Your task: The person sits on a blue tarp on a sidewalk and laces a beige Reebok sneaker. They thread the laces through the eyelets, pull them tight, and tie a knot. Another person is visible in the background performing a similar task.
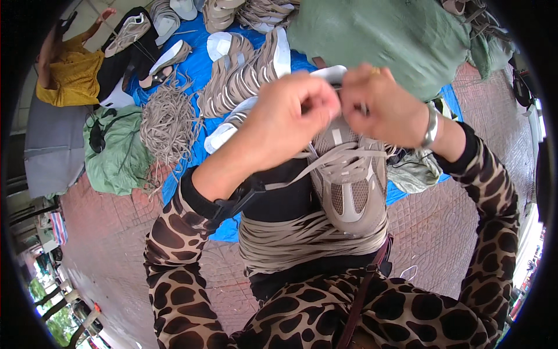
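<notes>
While laces (pixel 347 164) cross mesh shoe (pixel 351 203) | left hand (pixel 293 110), right hand (pixel 381 107): grip curled, contents unclear

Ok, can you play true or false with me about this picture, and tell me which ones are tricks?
1. The left hand and the right hand are both by a shoe. True.
2. That shoe's toe points away from the person. False: it points toward the person.
3. The silver bangle is on the left wrist. False: the bangle is on the right wrist.
4. The person's sleeves have dark brown patches. True.
5. The pile of loose laces is bright red. False: the laces are greyish beige.
6. Someone nearby wears a yellow top. True.
</notes>
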The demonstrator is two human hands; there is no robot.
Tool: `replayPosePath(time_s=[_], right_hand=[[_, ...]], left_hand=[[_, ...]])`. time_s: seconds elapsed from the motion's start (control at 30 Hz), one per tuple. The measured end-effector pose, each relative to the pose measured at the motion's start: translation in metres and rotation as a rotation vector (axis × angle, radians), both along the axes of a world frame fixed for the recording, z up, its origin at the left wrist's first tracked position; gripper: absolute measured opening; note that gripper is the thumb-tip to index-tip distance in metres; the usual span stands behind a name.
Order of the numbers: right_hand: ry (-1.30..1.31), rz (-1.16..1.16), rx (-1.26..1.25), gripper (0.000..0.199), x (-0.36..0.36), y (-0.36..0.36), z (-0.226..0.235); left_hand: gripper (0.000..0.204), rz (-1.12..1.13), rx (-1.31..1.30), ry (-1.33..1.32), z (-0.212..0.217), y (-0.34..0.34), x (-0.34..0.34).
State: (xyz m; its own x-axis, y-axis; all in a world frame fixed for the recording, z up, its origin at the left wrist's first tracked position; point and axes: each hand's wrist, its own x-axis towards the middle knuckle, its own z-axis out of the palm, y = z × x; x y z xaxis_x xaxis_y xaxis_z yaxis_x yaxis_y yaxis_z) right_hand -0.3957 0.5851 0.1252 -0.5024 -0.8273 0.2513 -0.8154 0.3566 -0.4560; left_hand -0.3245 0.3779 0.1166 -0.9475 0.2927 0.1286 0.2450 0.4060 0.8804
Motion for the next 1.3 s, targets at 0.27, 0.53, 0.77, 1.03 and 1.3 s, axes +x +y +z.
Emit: replayPosePath(time_s=[0.27, 0.53, 0.77, 1.03, 1.3], right_hand=[[-1.177, -0.236, -0.421, 0.018, -0.053, -0.026, 0.015], [-1.294, 0.001, -1.004, 0.022, -0.161, -0.038, 0.049], [-1.394, -0.256, -0.745, 0.024, -0.080, -0.031, 0.022], [-1.343, -0.073, -0.839, 0.021, -0.125, -0.019, 0.017], [-1.353, -0.200, -0.915, 0.018, -0.143, -0.022, -0.006]], left_hand=[[0.016, 0.058, 0.288, 0.064, 0.023, -0.014, -0.069], [0.029, -0.189, 0.697, -0.530, 0.006, 0.004, -0.054], [0.023, 0.090, 0.885, -0.095, 0.032, -0.047, -0.115], [0.027, 0.416, 0.530, -0.129, 0.013, -0.021, -0.075], [0.012, 0.014, -0.254, 0.257, -0.011, -0.014, 0.023]])
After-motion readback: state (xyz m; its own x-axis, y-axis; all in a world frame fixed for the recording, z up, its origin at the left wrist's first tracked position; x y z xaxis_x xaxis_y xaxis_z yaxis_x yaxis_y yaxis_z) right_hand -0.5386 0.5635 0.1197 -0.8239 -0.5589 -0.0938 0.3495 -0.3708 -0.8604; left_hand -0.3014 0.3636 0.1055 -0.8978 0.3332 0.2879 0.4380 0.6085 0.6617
